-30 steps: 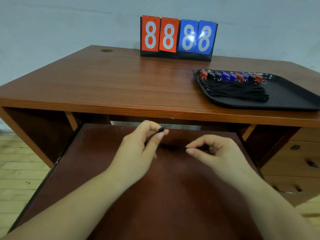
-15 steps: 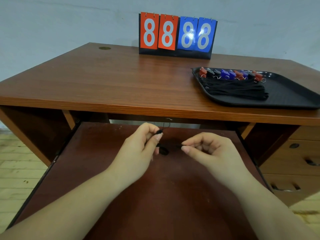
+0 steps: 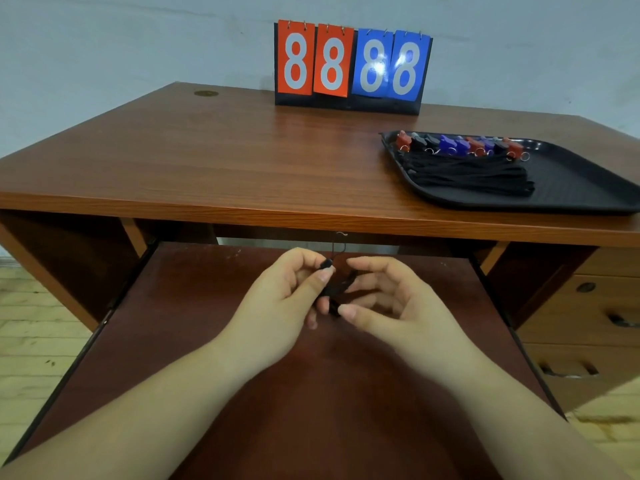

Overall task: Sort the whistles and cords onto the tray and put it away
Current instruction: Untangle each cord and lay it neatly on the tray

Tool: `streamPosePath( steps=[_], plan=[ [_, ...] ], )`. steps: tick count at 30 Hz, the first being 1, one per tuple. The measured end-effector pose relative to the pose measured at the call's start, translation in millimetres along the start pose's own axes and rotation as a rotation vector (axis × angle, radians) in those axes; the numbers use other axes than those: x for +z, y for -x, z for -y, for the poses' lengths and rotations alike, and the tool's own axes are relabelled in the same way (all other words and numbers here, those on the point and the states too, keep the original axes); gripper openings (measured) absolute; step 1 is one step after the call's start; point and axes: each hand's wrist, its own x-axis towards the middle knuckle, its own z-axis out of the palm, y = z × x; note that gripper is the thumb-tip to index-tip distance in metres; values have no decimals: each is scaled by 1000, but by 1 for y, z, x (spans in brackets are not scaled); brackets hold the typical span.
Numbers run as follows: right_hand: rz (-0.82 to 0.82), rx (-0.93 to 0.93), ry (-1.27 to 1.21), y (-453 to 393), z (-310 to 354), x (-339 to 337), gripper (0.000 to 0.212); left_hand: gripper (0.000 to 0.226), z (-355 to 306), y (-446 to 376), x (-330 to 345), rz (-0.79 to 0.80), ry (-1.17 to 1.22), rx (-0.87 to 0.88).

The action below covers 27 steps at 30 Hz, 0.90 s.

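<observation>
Head view: both hands gather one black cord [image 3: 337, 289] above the pull-out shelf [image 3: 207, 323], below the desk [image 3: 242, 174].

Risk, as a judgement: the cord is held only at the fingertips, so a loosened pinch could let the folds spring open or drop onto the shelf. The left hand [image 3: 287, 299] pinches its upper end between thumb and forefinger; the right hand [image 3: 391, 303], fingers curled, pinches the lower part. The tray [image 3: 571, 188], well apart on the desk, already carries whistles [image 3: 457, 145] and bundled cords [image 3: 474, 176].

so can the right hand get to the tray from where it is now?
Probably yes. The tray lies on the desktop up and right of the right hand, nothing between them. But that hand is busy with the black cord, also pinched by the left hand.
</observation>
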Motion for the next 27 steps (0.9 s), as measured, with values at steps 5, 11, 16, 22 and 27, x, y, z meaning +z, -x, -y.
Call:
streamPosePath(
  steps=[5,11,16,22,27],
  plan=[
    [-77,81,-241,-3,1,4,44,11,0,1,0,27,-3,21],
    [-164,154,-493,-5,3,0,15,8,3,1,1,16,-73,46],
    [-163,143,-559,-3,6,-2,22,8,-1,1,3,27,-113,74],
    [-157,160,-706,-3,9,-2,16,7,-5,3,8,43,-108,64],
    [-202,93,-592,0,11,-5,18,8,-5,2,4,-104,-99,59]
  ],
)
